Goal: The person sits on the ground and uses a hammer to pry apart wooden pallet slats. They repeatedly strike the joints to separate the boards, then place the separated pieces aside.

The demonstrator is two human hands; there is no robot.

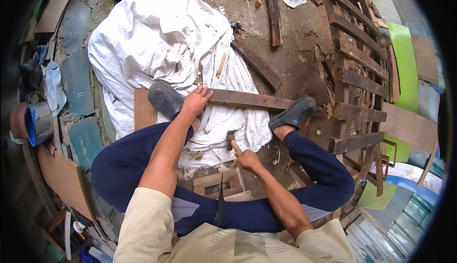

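Nearest, low centre, the right hand has its fingers clamped on a hammer. Left hand, mid-frame, presses spread fingers on a dark plank across white sacking. Blue tin at left edge; wooden pallet upper right.

Left hand pressed flat, fingers spread; right hand seemingly fisted, arm bent

White tarp spread on dirt ground. Pallet at right, loose planks beyond. Blue bucket far left. Green board beside pallet.
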